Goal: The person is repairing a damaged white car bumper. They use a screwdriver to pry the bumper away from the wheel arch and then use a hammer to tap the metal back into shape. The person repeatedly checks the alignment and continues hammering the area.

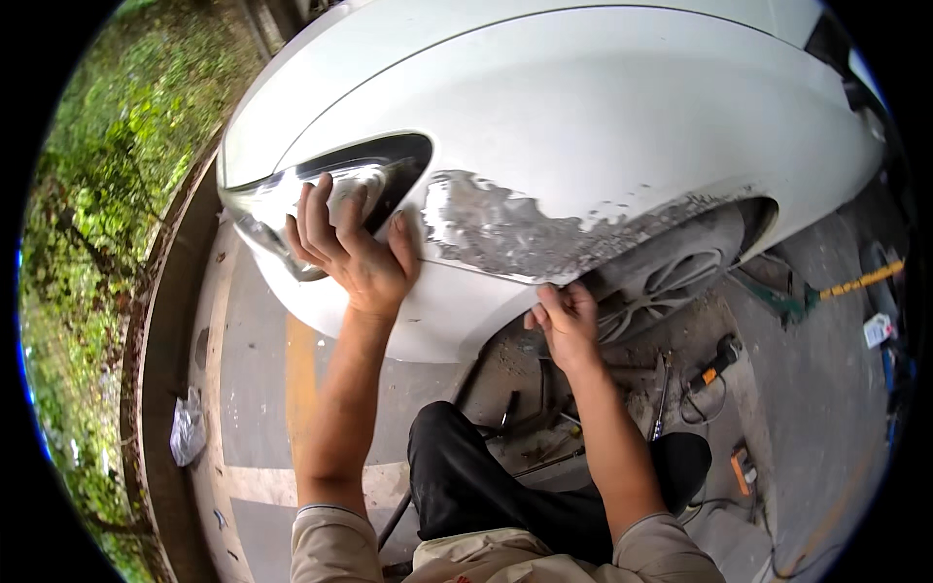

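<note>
A white car's front corner fills the upper middle, its fender (622, 117) scraped to a rough grey patch (501, 233) between headlight and wheel arch. My left hand (362, 255) rests with fingers spread over the headlight (381, 180), thumb near the edge of the patch. It holds nothing. At the front lip of the wheel arch, my right hand (569, 325) has its fingers curled around the fender edge (546, 283), thumb on the near side. The fingertips are partly hidden. Just right of that hand sits the dusty wheel (680, 277), and below the patch lies the bumper (442, 306).
Under the wheel, the ground holds a metal ratchet-like tool (662, 396) and an orange-and-black corded tool (714, 365). Another orange tool (744, 472) lies nearer. A green jack (792, 305) with a yellow handle stands right. A plastic bag (188, 428) lies by the curb (165, 389).
</note>
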The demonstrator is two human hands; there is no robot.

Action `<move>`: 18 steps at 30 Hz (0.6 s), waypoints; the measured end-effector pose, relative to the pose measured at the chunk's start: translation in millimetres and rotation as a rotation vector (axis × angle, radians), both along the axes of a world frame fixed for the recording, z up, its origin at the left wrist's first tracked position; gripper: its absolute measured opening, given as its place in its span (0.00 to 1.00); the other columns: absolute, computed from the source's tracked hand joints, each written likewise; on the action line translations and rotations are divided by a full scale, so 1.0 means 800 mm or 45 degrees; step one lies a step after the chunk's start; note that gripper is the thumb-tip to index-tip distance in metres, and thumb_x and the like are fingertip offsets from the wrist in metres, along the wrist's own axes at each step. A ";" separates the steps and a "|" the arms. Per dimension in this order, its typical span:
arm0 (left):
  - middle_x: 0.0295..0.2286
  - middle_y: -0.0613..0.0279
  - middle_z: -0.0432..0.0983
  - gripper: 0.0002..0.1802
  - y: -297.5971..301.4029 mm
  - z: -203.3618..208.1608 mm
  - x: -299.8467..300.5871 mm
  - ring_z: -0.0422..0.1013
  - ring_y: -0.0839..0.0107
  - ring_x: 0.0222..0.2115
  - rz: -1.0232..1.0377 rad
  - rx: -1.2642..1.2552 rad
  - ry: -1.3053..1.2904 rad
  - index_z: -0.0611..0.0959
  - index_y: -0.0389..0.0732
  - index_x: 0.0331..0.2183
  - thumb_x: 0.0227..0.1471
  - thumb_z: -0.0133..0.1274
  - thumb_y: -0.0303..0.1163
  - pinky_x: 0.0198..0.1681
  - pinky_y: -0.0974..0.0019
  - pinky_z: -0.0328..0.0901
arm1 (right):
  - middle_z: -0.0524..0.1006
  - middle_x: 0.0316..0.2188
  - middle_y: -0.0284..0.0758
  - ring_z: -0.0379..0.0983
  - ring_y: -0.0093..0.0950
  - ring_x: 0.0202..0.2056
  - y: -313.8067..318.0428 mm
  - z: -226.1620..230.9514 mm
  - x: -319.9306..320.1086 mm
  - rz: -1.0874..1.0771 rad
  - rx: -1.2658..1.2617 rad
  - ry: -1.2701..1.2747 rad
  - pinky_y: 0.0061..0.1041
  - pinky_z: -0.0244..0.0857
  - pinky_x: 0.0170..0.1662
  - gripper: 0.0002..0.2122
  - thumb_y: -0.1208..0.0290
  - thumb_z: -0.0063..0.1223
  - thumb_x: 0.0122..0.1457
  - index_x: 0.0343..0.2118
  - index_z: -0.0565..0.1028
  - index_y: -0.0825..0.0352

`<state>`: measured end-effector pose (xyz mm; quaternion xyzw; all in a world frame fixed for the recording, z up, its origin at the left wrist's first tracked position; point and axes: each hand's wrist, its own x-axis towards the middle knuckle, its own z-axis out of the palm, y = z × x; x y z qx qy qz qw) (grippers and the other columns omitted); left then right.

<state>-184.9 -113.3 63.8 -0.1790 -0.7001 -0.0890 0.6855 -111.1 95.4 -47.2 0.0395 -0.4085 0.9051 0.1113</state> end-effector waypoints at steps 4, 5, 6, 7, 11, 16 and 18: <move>0.53 0.41 0.61 0.25 0.011 0.013 -0.001 0.56 0.44 0.57 -0.003 -0.183 -0.031 0.70 0.36 0.49 0.58 0.40 0.44 0.60 0.43 0.39 | 0.70 0.23 0.24 0.60 0.15 0.20 -0.002 -0.005 0.002 -0.081 0.043 0.119 0.23 0.67 0.26 0.05 0.76 0.55 0.59 0.35 0.71 0.66; 0.53 0.41 0.61 0.25 0.009 0.015 0.001 0.56 0.44 0.57 -0.011 -0.198 -0.036 0.70 0.36 0.49 0.58 0.39 0.44 0.60 0.43 0.38 | 0.68 0.21 0.24 0.60 0.15 0.20 -0.009 -0.006 0.007 -0.106 0.030 0.148 0.23 0.68 0.27 0.04 0.76 0.54 0.60 0.36 0.70 0.67; 0.54 0.40 0.61 0.25 0.009 0.016 0.002 0.57 0.43 0.57 -0.020 -0.213 -0.040 0.70 0.36 0.49 0.59 0.39 0.44 0.61 0.42 0.38 | 0.67 0.20 0.24 0.60 0.15 0.20 -0.009 -0.005 0.006 -0.079 -0.003 0.156 0.23 0.68 0.27 0.04 0.76 0.53 0.60 0.35 0.70 0.67; 0.53 0.40 0.61 0.24 0.012 0.019 -0.001 0.57 0.43 0.57 -0.037 -0.231 -0.008 0.71 0.35 0.49 0.60 0.38 0.43 0.61 0.43 0.37 | 0.66 0.20 0.24 0.60 0.15 0.20 -0.006 -0.002 0.002 -0.055 -0.035 0.166 0.23 0.68 0.28 0.04 0.77 0.53 0.60 0.35 0.70 0.67; 0.52 0.44 0.64 0.24 0.004 0.021 0.004 0.61 0.50 0.55 -0.108 -0.571 0.034 0.73 0.37 0.46 0.58 0.41 0.46 0.63 0.41 0.35 | 0.65 0.18 0.25 0.61 0.16 0.20 -0.021 -0.008 -0.003 -0.052 -0.161 0.165 0.22 0.67 0.27 0.04 0.77 0.54 0.59 0.30 0.71 0.68; 0.52 0.57 0.68 0.37 0.032 -0.010 0.009 0.61 0.59 0.57 -0.352 -1.075 -0.133 0.72 0.48 0.50 0.48 0.51 0.65 0.65 0.42 0.36 | 0.69 0.18 0.26 0.69 0.15 0.22 -0.019 -0.014 -0.009 -0.116 -0.126 0.221 0.18 0.66 0.25 0.06 0.76 0.59 0.56 0.29 0.72 0.70; 0.53 0.51 0.66 0.40 0.045 0.000 0.020 0.59 0.53 0.58 -0.309 -0.816 -0.246 0.71 0.42 0.52 0.49 0.49 0.64 0.64 0.41 0.32 | 0.74 0.23 0.29 0.71 0.16 0.24 -0.011 -0.012 -0.009 -0.099 -0.047 0.238 0.17 0.67 0.27 0.05 0.76 0.58 0.57 0.32 0.74 0.71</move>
